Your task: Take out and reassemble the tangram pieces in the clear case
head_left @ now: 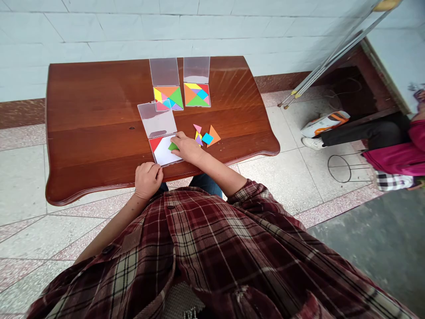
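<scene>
An opened tangram case [166,154] lies near the table's front edge, its clear lid [157,120] folded back. In its left corner sits a red triangle [155,143]; the white base shows around it. My right hand [189,148] reaches over the case, its fingers closed on a green tangram piece [173,146] partly hidden beneath them. My left hand [148,179] rests curled at the case's near left corner; whatever its fingers hold, if anything, is hidden. Right of the case lie loose pieces: a pink one [197,128], a yellow one [198,134], a purple one [199,141], a blue one [207,138] and an orange triangle [214,135].
Two filled tangram cases, one left [175,96] and one right [197,98], stand open farther back on the brown wooden table [93,128]. The tiled wall [109,31] runs behind. At the right are crutches [318,71], a wire stand [339,169] and a seated person [381,137].
</scene>
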`<state>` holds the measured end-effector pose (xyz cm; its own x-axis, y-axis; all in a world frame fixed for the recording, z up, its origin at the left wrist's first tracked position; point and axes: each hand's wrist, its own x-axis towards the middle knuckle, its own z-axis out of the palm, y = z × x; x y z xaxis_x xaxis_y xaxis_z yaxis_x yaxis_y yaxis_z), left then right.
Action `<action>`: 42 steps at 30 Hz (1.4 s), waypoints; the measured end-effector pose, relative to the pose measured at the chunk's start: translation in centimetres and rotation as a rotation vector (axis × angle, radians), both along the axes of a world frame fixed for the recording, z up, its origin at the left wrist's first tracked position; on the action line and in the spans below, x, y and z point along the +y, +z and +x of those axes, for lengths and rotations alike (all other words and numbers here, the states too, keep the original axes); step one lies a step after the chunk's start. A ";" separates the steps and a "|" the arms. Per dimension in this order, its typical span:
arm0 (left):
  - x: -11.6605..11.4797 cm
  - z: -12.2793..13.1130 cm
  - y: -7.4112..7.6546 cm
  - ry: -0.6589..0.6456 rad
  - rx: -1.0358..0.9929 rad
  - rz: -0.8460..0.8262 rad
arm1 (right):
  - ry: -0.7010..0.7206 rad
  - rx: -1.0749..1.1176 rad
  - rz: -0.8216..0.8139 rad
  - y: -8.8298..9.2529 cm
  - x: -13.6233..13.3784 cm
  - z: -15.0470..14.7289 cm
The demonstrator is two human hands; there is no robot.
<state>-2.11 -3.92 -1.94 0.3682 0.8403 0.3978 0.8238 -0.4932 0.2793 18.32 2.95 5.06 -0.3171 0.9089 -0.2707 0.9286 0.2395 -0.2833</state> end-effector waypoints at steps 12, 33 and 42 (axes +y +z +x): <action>0.0 -0.1 -0.2 0.013 0.038 0.032 | -0.526 0.123 0.151 0.3 0.3 10.9; -0.1 0.1 0.1 0.013 0.020 -0.023 | -0.635 0.015 0.002 -0.4 -0.5 11.6; -0.2 0.2 0.3 0.008 -0.001 -0.024 | -0.690 0.013 -0.004 -0.6 0.3 10.9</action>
<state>-1.88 -4.13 -1.65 0.3606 0.8528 0.3777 0.8276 -0.4793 0.2921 29.24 3.22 4.46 0.3305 0.9029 -0.2748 0.8649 -0.4063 -0.2948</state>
